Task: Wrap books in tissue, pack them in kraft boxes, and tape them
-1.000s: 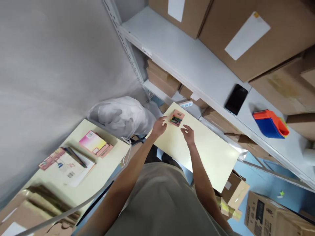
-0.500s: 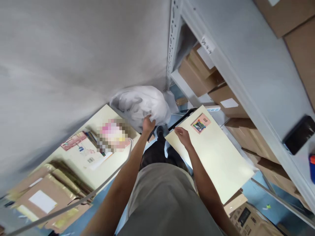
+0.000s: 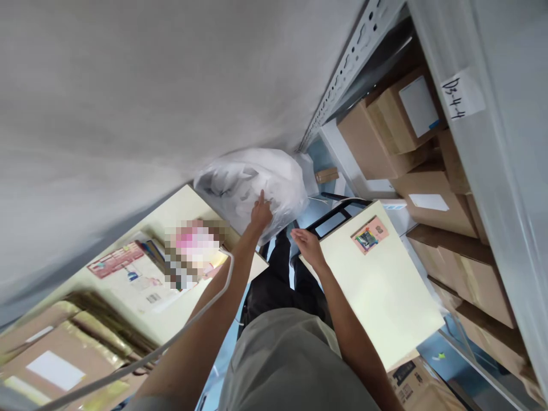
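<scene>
A large, clear white plastic bag (image 3: 280, 171) bulges against the wall between the two tabletops. In front of it, my left hand (image 3: 261, 216) has its index finger stretched forward and the other fingers partly bent. The fingertip overlaps the bag, though I cannot tell whether it touches. My right hand (image 3: 307, 244) hovers at the near corner of the right tabletop (image 3: 385, 302), fingers extended close together with nothing in them. A small pink printed card (image 3: 371, 234) lies on that tabletop.
Left, a pale table (image 3: 184, 200) bears printed papers (image 3: 115, 260), a white cable (image 3: 171, 337) and a pile of flattened cardboard boxes (image 3: 64, 348). Right, a metal shelving rack (image 3: 471, 142) holds several cardboard boxes (image 3: 432, 194). Another carton (image 3: 419, 388) stands below the right tabletop.
My view has shifted, bringing the rack nearer. The left index finger now points out towards the bag. My right hand has moved left off the tabletop and its fingers have straightened.
</scene>
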`<state>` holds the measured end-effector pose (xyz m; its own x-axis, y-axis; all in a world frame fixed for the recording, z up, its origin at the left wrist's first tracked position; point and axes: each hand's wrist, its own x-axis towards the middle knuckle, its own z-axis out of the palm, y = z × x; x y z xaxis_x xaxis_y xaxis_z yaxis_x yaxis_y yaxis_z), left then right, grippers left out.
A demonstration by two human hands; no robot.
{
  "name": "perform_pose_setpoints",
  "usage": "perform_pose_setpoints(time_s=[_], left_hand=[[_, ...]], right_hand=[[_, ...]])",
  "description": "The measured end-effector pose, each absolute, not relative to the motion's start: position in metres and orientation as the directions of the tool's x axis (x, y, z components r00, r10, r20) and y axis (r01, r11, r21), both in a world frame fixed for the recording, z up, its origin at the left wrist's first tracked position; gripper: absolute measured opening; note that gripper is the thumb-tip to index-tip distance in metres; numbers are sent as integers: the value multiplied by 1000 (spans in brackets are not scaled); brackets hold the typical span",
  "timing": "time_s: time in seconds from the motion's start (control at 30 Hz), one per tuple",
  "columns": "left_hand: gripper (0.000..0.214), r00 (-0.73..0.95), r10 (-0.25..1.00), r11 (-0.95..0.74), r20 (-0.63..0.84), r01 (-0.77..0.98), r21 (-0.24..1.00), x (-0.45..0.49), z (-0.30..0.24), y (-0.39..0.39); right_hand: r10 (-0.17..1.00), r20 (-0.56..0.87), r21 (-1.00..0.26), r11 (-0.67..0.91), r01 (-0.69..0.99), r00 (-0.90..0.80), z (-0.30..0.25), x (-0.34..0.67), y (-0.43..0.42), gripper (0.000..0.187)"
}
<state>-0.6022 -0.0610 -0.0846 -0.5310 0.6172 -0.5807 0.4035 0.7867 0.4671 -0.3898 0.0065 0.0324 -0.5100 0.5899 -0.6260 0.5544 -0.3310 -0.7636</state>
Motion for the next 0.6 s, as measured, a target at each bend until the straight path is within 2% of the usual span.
perform_pose_setpoints(time_s=[0.13,0.27,0.5,0.6], left_hand=[[55,-485,662,749,-571,455,482,-605,-91,-65],[52,-574,649,757,-499,421,499,-607,-77,-68],[38,-754,617,683,-225,371,630,-603,-18,-74],[32,-786,599,645,-151,362,673,-598,9,-76]], right_hand=[[591,-650,-735,-330,592,-478,31,-388,8,35],[606,-641,-736,-312,601,-471,36,-391,10,31],[582,-592,-789,-279,547,-557,55,-407,10,31],[602,-538,-825,-232,516,-590,67,-414,7,26]])
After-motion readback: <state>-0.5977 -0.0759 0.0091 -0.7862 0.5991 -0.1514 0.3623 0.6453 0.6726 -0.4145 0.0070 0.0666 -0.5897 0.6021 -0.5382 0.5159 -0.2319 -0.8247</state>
